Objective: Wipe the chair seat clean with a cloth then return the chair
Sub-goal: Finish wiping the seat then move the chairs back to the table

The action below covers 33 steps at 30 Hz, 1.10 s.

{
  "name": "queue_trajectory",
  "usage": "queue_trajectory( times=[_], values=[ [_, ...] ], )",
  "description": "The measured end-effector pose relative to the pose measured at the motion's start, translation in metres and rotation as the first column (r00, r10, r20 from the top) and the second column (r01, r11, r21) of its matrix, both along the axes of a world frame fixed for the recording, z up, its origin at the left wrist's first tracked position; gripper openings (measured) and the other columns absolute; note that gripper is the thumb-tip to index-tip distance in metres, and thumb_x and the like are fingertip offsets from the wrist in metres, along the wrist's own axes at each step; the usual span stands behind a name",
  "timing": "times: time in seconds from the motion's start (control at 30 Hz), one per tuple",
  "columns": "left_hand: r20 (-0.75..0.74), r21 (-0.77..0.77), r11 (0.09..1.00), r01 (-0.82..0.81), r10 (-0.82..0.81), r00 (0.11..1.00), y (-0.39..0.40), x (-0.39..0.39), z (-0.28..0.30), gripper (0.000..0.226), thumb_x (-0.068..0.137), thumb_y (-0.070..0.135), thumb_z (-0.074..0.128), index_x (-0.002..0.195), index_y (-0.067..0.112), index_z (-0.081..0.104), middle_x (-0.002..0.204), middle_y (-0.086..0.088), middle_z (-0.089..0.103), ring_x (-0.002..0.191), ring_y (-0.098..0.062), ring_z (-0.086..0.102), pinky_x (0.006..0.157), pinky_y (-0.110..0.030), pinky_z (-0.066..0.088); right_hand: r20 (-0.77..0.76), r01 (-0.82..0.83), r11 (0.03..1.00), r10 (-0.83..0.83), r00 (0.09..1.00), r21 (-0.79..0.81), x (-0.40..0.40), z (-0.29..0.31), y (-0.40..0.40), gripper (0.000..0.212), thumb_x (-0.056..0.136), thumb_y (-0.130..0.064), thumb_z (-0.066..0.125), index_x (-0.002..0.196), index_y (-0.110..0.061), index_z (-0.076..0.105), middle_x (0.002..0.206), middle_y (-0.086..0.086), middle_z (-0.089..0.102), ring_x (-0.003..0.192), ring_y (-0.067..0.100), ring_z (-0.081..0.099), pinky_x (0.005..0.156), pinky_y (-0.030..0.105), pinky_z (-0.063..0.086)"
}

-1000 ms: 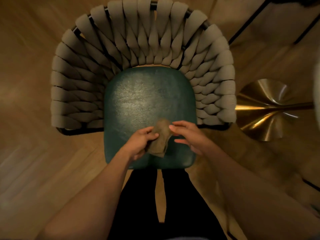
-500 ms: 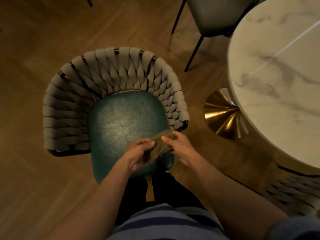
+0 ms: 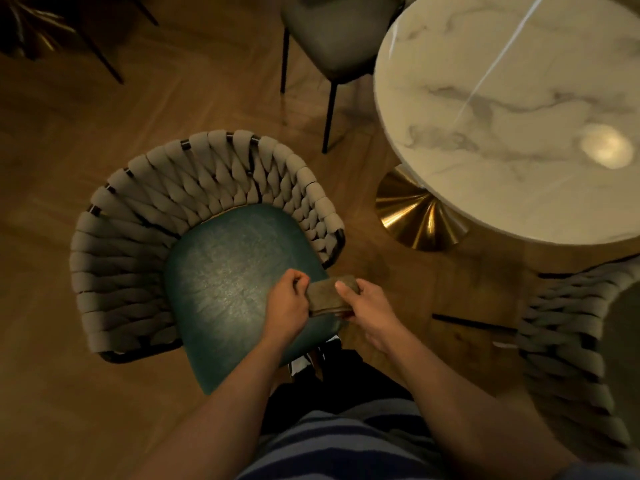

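Note:
A chair with a dark green seat point(image 3: 225, 278) and a woven grey rope back point(image 3: 145, 216) stands on the wooden floor in front of me. A small brown cloth point(image 3: 327, 296), folded flat, is stretched between my two hands over the seat's front right corner. My left hand point(image 3: 285, 306) grips its left end with curled fingers. On the other side, my right hand point(image 3: 367, 303) pinches the cloth with the thumb on top.
A round marble table point(image 3: 512, 109) on a gold pedestal base point(image 3: 415, 216) stands to the right. Behind it is a grey chair point(image 3: 339, 32) with thin black legs. Another woven chair point(image 3: 568, 348) is at the right edge. My legs are just below the seat's front.
My view has pulled back and up, so the table and other chairs now show. The cloth went from hanging crumpled to folded flat and stretched between my hands, shifted toward the seat's right corner.

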<state>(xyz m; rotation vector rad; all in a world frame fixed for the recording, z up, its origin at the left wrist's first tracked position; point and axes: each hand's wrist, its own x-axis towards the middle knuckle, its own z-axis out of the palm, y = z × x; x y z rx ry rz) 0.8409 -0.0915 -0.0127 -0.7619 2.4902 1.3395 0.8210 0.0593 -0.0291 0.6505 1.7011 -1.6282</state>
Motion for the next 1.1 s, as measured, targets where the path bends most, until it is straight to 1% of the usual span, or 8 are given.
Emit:
queue_trajectory(
  times=[0.13,0.27,0.5,0.63,0.77,0.87,1.0,1.1],
  values=[
    [-0.01,0.039,0.99,0.134,-0.133,0.991,0.023,-0.018,0.001,0.012,0.098,0.029,0.054,0.102,0.019,0.06,0.088,0.006,0.061,0.082,-0.011,0.058,0.07,-0.023,0.043,-0.08,0.087,0.993,-0.081,0.994,0.085,0.003,0.003,0.032,0.01,0.096,-0.029,0.07,0.1,-0.02,0.07,0.101,0.004,0.076,0.097,0.022,0.073,0.088,0.045,0.061],
    [0.275,0.301,0.951,-0.065,-0.022,0.961,0.058,-0.044,0.001,0.031,0.09,0.043,0.064,0.103,0.016,0.064,0.092,-0.002,0.065,0.077,-0.016,0.061,0.061,-0.03,0.05,-0.178,0.222,0.968,-0.2,0.964,0.114,-0.009,0.009,0.073,0.004,0.099,-0.022,0.067,0.097,-0.019,0.066,0.099,0.006,0.072,0.09,0.021,0.071,0.06,0.022,0.057],
    [0.087,0.354,0.926,0.132,-0.173,0.981,0.139,-0.123,0.003,0.008,0.093,0.021,0.065,0.098,0.015,0.067,0.093,-0.005,0.067,0.075,-0.016,0.062,0.049,-0.023,0.049,-0.274,0.265,0.932,-0.196,0.942,0.246,-0.065,0.007,0.168,0.012,0.095,-0.033,0.071,0.093,-0.021,0.067,0.096,0.001,0.074,0.092,0.019,0.071,0.089,0.049,0.058],
    [0.001,0.202,0.93,0.306,-0.313,0.95,0.198,-0.177,0.0,0.004,0.092,0.021,0.064,0.088,0.022,0.065,0.088,-0.003,0.067,0.061,-0.015,0.059,0.042,-0.025,0.047,-0.286,0.277,0.907,-0.186,0.94,0.319,-0.115,0.007,0.23,0.016,0.091,-0.034,0.075,0.094,-0.021,0.067,0.099,0.002,0.073,0.095,0.022,0.071,0.092,0.05,0.057],
    [-0.013,0.16,0.93,0.331,-0.333,0.943,0.255,-0.225,0.0,0.005,0.094,0.02,0.062,0.092,0.016,0.063,0.089,-0.005,0.065,0.059,-0.015,0.057,0.039,-0.02,0.044,-0.302,0.33,0.87,-0.225,0.926,0.365,-0.157,0.008,0.285,0.026,0.086,-0.037,0.081,0.097,-0.018,0.068,0.096,0.0,0.074,0.092,0.017,0.071,0.089,0.045,0.059],
    [-0.021,0.103,0.91,0.401,-0.401,0.916,0.286,-0.255,0.001,0.01,0.095,0.023,0.061,0.1,0.014,0.063,0.099,-0.004,0.063,0.076,-0.014,0.059,0.054,-0.02,0.05,-0.31,0.346,0.852,-0.231,0.922,0.393,-0.183,0.009,0.315,0.028,0.085,-0.039,0.081,0.099,-0.018,0.067,0.098,0.0,0.074,0.092,0.017,0.07,0.084,0.036,0.059],
    [0.011,0.237,0.87,0.432,-0.447,0.895,0.306,-0.287,-0.002,0.028,0.09,0.017,0.068,0.115,0.019,0.058,0.108,-0.004,0.06,0.091,-0.021,0.063,0.075,-0.038,0.06,-0.314,0.352,0.856,-0.238,0.919,0.38,-0.211,0.007,0.338,0.026,0.086,-0.03,0.082,0.099,-0.016,0.064,0.102,0.005,0.073,0.091,0.018,0.07,0.073,0.025,0.053],
    [-0.036,0.17,0.883,0.438,-0.439,0.898,0.312,-0.301,-0.007,0.039,0.089,0.011,0.068,0.125,0.022,0.056,0.117,-0.006,0.061,0.096,-0.022,0.062,0.08,-0.035,0.058,-0.31,0.329,0.863,-0.216,0.926,0.382,-0.223,0.007,0.35,0.03,0.085,-0.031,0.082,0.101,-0.016,0.062,0.1,0.0,0.071,0.09,0.015,0.069,0.073,0.022,0.052]
  ],
)
